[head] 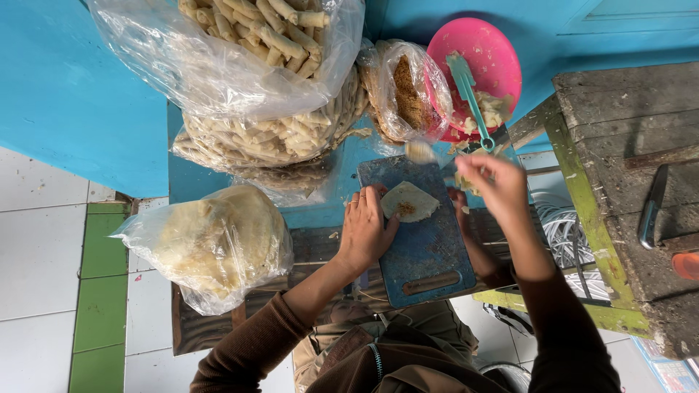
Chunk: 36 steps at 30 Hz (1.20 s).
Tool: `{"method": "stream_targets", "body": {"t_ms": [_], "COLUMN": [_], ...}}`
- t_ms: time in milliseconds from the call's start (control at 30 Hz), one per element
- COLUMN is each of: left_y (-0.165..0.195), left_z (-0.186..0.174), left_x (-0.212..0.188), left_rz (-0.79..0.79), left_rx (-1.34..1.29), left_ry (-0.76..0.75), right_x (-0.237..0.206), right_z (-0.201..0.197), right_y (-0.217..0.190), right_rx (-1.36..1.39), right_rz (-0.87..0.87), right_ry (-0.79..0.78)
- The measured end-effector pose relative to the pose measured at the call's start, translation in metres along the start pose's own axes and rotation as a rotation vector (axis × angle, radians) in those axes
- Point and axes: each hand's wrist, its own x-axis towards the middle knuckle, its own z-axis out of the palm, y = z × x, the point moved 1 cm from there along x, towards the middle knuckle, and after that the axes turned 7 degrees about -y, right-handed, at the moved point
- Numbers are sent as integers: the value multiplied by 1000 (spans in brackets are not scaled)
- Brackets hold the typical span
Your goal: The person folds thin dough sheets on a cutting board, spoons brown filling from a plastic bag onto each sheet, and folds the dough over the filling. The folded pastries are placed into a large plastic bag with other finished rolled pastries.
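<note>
Blue worktop, tiled floor. Wrapper sheet (pixel 410 201) w/ filling on blue board (pixel 422 233), pinned flat by left hand (pixel 366 229), fingers spread. Right hand (pixel 486 180) pinched, blurred; contents can't be told. Filling best kept centred, wrapper held taut.

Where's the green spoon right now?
In the head view the green spoon lies in the pink bowl at upper right, beside the bag of brown filling and just above the right hand.
</note>
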Motion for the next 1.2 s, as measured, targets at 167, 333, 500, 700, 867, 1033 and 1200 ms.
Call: {"method": "stream_targets", "body": {"t_ms": [167, 333, 500, 700, 867, 1033, 1200], "left_y": [1, 5, -1, -13, -12, -14, -14], "left_z": [-5, -11, -14, -20, -18, -15, -8], "left_x": [0, 3, 6, 13, 12, 12, 11], "left_rz": [-28, -13, 25, 110, 132, 176, 87], "left_rx": [-71, -132, -88, -106, -3, 4, -122], "left_ry": [-73, -66, -114, -141, -114, -76, -55], "right_x": [68, 4, -44, -43, -44, -49, -50], "right_z": [18, 36, 49, 66, 81, 81, 83], "right_y": [-18, -20, -6, -5, -17, -25, -23], "right_rx": [-270, -630, -585, -292, -209, -284, -363], "right_rz": [-169, -242, -34, -62, -126, -209, -352], "right_ry": [138, 18, -119, -55, -40, -134, -137]}}
